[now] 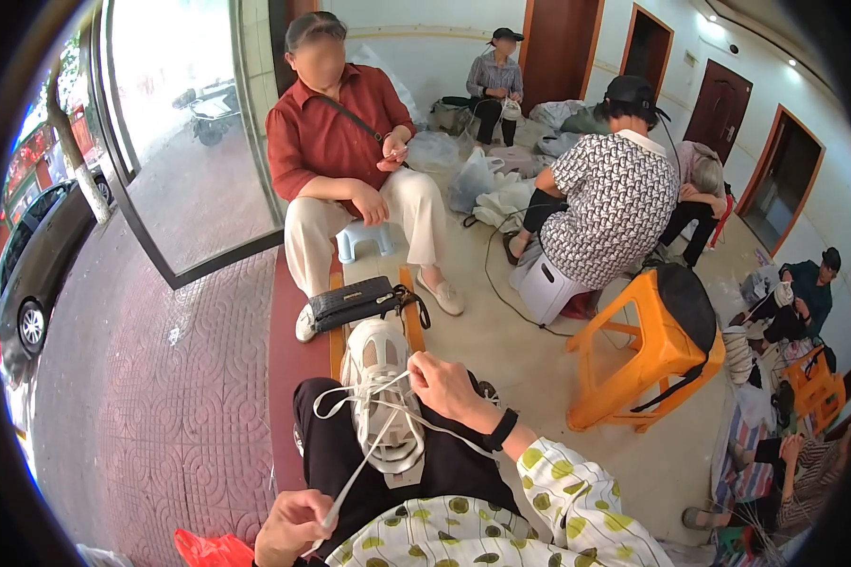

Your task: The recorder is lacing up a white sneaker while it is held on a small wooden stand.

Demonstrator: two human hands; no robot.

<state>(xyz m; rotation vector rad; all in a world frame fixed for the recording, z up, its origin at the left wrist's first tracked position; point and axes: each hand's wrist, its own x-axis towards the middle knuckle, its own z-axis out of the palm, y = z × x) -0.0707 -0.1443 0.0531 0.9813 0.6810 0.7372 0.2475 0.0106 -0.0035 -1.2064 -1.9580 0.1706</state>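
Maybe the white shoe could tip if the left hand, grip pinched tight on the lace, tugs harder than the right hand, also pinching lace.

- Site type: informal workroom, street-facing.
- Outdoor side: glass door, paving, parked car.
- Indoor side: several seated people, some at handwork; stools, plastic bags.
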